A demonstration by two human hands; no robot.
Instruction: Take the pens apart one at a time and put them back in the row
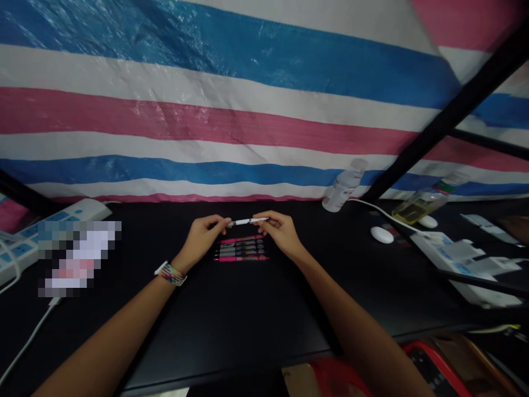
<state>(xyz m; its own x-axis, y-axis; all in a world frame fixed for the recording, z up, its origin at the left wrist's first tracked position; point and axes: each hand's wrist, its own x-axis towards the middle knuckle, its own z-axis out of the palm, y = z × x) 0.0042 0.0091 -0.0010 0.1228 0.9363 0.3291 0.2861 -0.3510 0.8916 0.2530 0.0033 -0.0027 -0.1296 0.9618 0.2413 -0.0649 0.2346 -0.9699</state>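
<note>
A white pen [244, 221] with dark parts lies level between my two hands, just beyond a group of pens. Its left end is pinched by my left hand [206, 231], which has a patterned band at the wrist. At the other end, the fingers of my right hand [279, 229] are closed on the same pen. Several pens, pink ones and grey ones, lie side by side on the black table [231, 314]; the nearest is a pink pen [242, 258].
White bottle [341, 187] at the back right, with a white mouse-like object [382, 235], a bottle of yellow liquid [425, 204] and a power strip [467, 270] further right. A blurred-out device [78, 259] and another power strip [82, 212] are at left. Striped sheeting [206, 121] hangs behind.
</note>
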